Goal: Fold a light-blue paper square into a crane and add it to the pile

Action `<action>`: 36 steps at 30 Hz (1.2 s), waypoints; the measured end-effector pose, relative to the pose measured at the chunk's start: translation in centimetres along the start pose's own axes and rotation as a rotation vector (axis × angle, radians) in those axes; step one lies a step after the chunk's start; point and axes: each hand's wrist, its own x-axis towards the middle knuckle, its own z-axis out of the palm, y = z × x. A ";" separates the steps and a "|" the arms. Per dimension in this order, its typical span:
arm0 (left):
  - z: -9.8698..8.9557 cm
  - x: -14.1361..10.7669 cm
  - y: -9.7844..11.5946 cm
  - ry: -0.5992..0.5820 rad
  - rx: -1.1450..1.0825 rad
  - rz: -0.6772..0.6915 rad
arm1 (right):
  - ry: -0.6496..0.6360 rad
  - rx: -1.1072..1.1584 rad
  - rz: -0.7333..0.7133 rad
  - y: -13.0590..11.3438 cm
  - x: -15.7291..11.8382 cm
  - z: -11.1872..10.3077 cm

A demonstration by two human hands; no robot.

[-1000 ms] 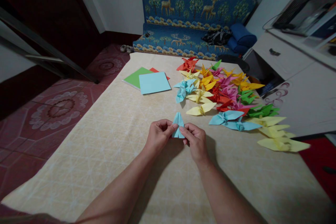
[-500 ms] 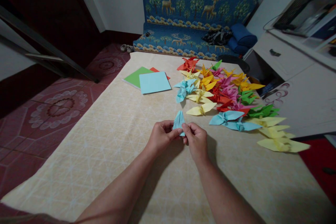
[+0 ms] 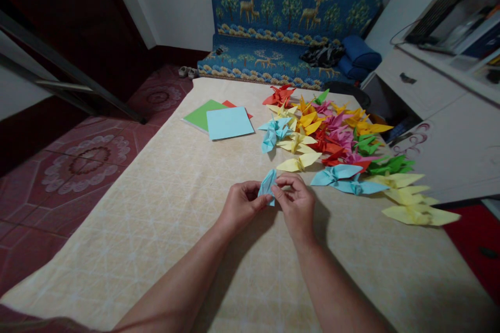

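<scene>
A partly folded piece of light blue origami paper [image 3: 267, 186] is held up between both hands over the table. My left hand [image 3: 245, 202] pinches its lower left side between thumb and fingers. On the opposite side my right hand [image 3: 294, 199] grips the paper's right edge with thumb and fingertips. Just beyond the hands lie a pale yellow paper crane [image 3: 299, 162] and a light blue paper crane [image 3: 336, 174]. The undersides of the fingers are hidden.
Many folded cranes in red, orange, pink, green, yellow and blue cover the table's right side. Square sheets lie stacked at the back left, a blue sheet [image 3: 229, 123] over a green sheet [image 3: 201, 113]. A patterned sofa [image 3: 269, 57] stands behind the cloth-covered table [image 3: 156, 203].
The folded blue paper has tilted to the right and turned, showing an open fold. My right hand has shifted slightly right, its fingers lifting along the paper's edge.
</scene>
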 end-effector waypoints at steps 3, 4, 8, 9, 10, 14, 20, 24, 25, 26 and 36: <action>0.0 0.0 0.0 0.001 -0.012 0.005 | 0.012 0.024 0.051 0.1 -0.1 0.1; 0.0 0.0 0.0 0.001 -0.014 0.009 | 0.016 0.028 0.061 0.2 -0.1 0.1; 0.1 0.1 0.0 -0.001 -0.006 0.025 | 0.011 0.025 0.033 0.1 0.0 0.1; 0.1 0.0 0.0 -0.003 -0.006 0.027 | 0.006 0.027 0.021 0.1 0.0 0.1; 0.1 0.0 0.0 -0.006 -0.006 0.027 | -0.002 0.031 0.014 0.0 0.1 0.1; 0.1 -0.1 0.1 -0.025 -0.009 0.040 | -0.069 0.033 0.028 -0.1 0.2 0.0; -0.2 0.0 0.5 -0.056 -0.086 0.018 | -0.171 0.088 0.121 0.4 0.5 -0.3; -0.3 0.1 0.6 -0.068 -0.081 0.015 | -0.187 0.105 0.159 0.9 0.5 -0.5; -0.4 0.1 0.7 -0.073 -0.078 0.015 | -0.181 0.110 0.159 0.9 0.5 -0.4; -0.4 0.1 0.8 -0.078 -0.080 0.012 | -0.171 0.119 0.152 0.9 0.5 -0.4; -0.5 0.0 1.1 -0.096 -0.110 -0.038 | -0.117 0.133 0.051 1.0 0.3 -0.2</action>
